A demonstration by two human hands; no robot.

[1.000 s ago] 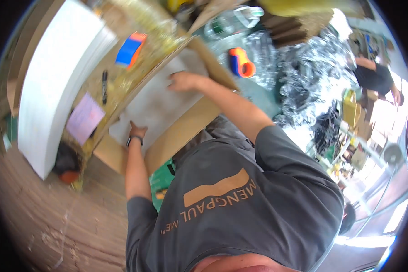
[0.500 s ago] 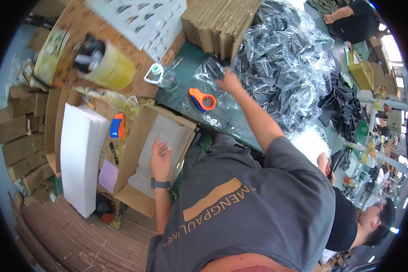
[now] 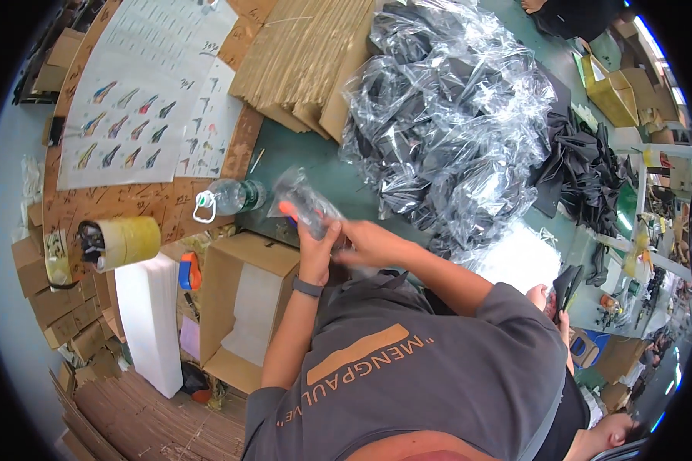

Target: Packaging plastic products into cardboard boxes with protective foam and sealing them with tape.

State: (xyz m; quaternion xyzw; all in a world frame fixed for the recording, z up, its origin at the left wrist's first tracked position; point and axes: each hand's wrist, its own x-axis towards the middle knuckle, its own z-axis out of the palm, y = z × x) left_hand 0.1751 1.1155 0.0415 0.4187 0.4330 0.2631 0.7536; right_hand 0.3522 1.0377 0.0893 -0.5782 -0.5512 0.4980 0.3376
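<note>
A clear plastic bag [image 3: 304,190] with something dark folded inside is held upright over the near edge of the green table. My left hand [image 3: 315,250], with a dark band on its wrist, is closed round the bag's lower part. Right beside it, my right hand [image 3: 373,247] is at the bag's lower end; its fingers are smeared by motion, so their grip is unclear. Behind the bag, an orange tool [image 3: 287,208] shows only in part. Just below my left hand's side stands an open carton [image 3: 221,253] lined with white paper [image 3: 254,303].
A large heap of bagged dark items [image 3: 454,115] covers the table's middle. Flat cardboard [image 3: 300,69] is stacked behind. Left are a plastic bottle [image 3: 238,196], a yellow tub [image 3: 134,240], white foam sheets [image 3: 150,323] and an orange-blue tool [image 3: 189,271]. A co-worker's hand [image 3: 538,296] is at right.
My right hand has drawn the bag from beside the heap toward me. My left hand has risen from over the carton and taken hold of it. The view has shifted.
</note>
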